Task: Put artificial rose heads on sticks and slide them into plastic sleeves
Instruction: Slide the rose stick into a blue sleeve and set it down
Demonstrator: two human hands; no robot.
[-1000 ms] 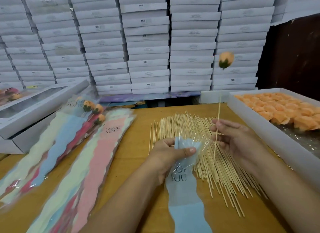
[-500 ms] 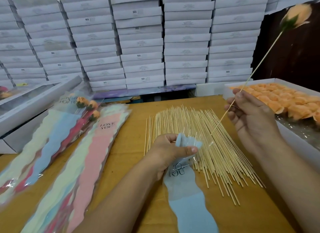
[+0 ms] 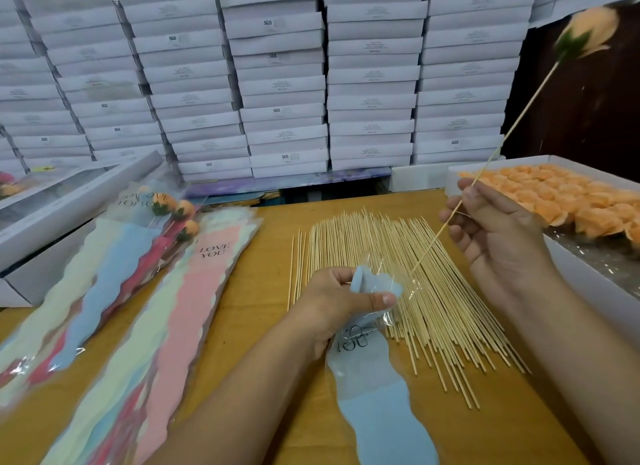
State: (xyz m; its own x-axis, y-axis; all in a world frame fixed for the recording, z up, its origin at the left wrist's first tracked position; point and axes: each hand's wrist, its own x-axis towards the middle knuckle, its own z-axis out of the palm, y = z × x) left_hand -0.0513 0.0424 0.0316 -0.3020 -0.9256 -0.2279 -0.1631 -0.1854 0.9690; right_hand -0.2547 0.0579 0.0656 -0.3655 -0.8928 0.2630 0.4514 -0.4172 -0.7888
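— Fingers first: what do they hold?
— Left hand [image 3: 332,302] pinches the mouth of a blue sleeve [image 3: 377,388], thumb on top; the sleeve trails toward the bench's near edge. Right hand [image 3: 498,229] pinches a stick [image 3: 485,168] bearing an orange rose head [image 3: 588,31], its lower tip just at the sleeve's mouth.
— And around them, left to right?
— Filled sleeves [image 3: 114,291] at the left edge, loose sticks [image 3: 398,291] mid-bench, a box of rose heads [image 3: 571,201] at the right edge.

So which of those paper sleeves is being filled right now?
The blue sleeve gripped by the left hand; the rest lie flat in piles at left.
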